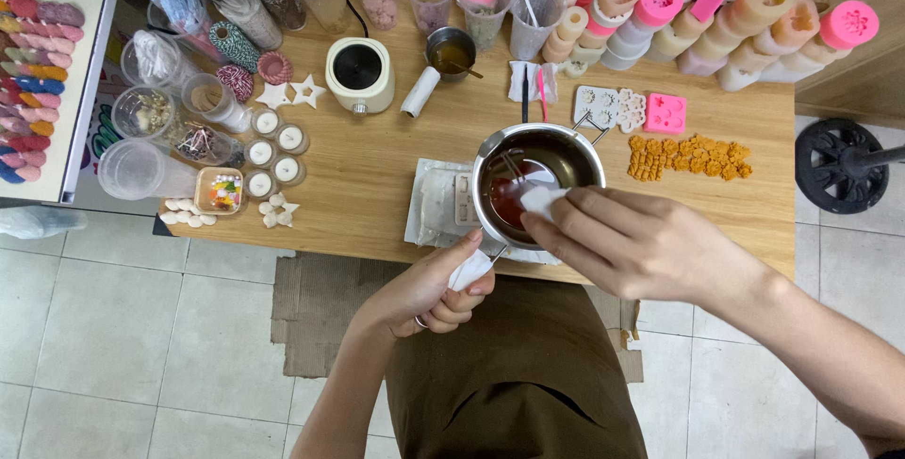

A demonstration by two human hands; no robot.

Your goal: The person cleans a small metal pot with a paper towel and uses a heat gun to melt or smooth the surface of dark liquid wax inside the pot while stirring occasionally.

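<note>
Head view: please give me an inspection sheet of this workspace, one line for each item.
Surface: wooden table, crowded along the back.
Job's things: steel pot with red liquid; white wipe at its rim.
Clutter: cups, moulds, small candles, orange pieces, white heater.
Hands: left hand grips the pot handle; right hand presses the wipe.
Cables: black cord behind the heater.
Surroundings: tiled floor, cardboard, chair base.
</note>
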